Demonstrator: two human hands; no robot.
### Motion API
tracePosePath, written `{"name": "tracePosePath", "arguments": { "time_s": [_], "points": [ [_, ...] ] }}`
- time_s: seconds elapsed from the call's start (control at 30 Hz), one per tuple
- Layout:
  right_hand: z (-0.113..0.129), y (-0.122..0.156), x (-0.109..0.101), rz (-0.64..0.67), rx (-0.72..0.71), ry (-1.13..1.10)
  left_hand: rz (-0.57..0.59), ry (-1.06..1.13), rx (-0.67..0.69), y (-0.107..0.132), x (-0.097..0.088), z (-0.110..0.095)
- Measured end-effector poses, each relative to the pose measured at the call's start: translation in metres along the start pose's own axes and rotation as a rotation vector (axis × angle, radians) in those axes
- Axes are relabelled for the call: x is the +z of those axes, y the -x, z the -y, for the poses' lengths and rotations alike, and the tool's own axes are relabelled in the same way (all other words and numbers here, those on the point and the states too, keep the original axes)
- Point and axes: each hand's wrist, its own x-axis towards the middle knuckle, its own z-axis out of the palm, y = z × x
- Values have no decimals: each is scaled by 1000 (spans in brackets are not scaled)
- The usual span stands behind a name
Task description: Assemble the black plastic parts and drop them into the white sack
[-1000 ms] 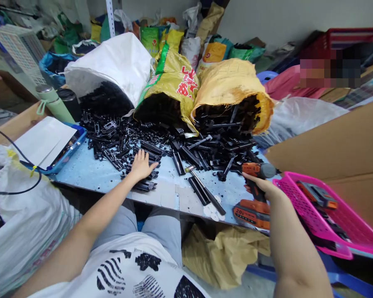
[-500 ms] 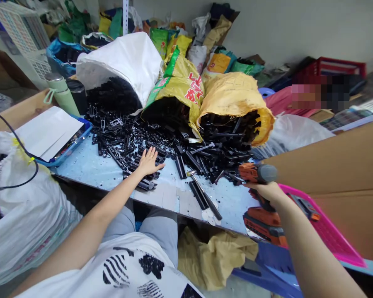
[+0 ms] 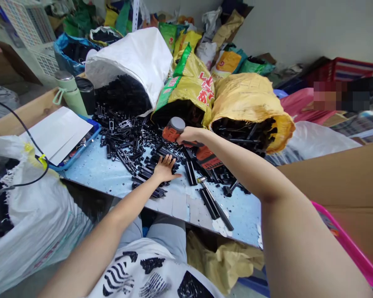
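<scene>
My left hand (image 3: 165, 169) lies spread on a row of black plastic parts (image 3: 149, 176), pressing over them with its fingers apart. With my right hand (image 3: 191, 135) closed round its handle, an orange and black cordless drill (image 3: 173, 129) is held above the parts, just beyond my left hand. The drill's bit end is hard to make out against the black pile. A hammer (image 3: 219, 207) lies on the table to the right, beside a long black channel-shaped part (image 3: 209, 203). Another such part (image 3: 190, 172) lies nearer my left hand.
White (image 3: 136, 54), green-and-yellow (image 3: 189, 87) and orange-yellow (image 3: 245, 97) sacks spill black parts onto the blue tabletop (image 3: 83, 169). A blue tray (image 3: 95, 133) with papers and a green flask (image 3: 69, 93) stand left. A pink basket (image 3: 354, 248) and cardboard (image 3: 335, 182) are right. Another person (image 3: 301, 101) is behind.
My right hand has carried the drill from the table's right side leftward, over the parts by my left hand. My left hand stays spread on the row. The view has shifted slightly.
</scene>
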Motion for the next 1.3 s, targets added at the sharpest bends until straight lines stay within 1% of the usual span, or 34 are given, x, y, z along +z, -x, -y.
{"name": "tracePosePath", "arguments": {
  "time_s": [0.1,0.2,0.27,0.33,0.47,0.63,0.73,0.8,0.83,0.97,1.07,1.17,1.3],
  "points": [
    [17,-27,-10,84,16,77,-21,6,11,-2,5,2],
    [25,-36,-13,103,18,168,-20,18,21,-4,7,3],
    [29,-33,-13,91,-11,214,-9,26,13,-5,7,3],
    [32,-24,-12,81,-53,235,3,36,-2,-5,6,3],
    [38,-5,-7,113,-94,180,28,48,3,-4,5,3],
    [45,-3,5,150,-135,175,68,44,-6,-10,3,3],
    [48,3,12,130,-138,190,89,52,-25,-9,-3,1],
    [49,12,15,99,-156,205,90,75,-54,0,-9,-1],
    [50,18,15,92,-164,209,78,86,-58,9,-11,-2],
    [57,33,21,142,-176,174,7,81,-28,56,-12,-5],
    [66,35,30,158,-231,218,23,69,-22,81,-10,-6],
    [73,40,36,141,-294,303,35,70,8,87,-11,-5],
    [76,55,39,75,-257,321,19,70,23,84,-13,-4]
  ]
}}
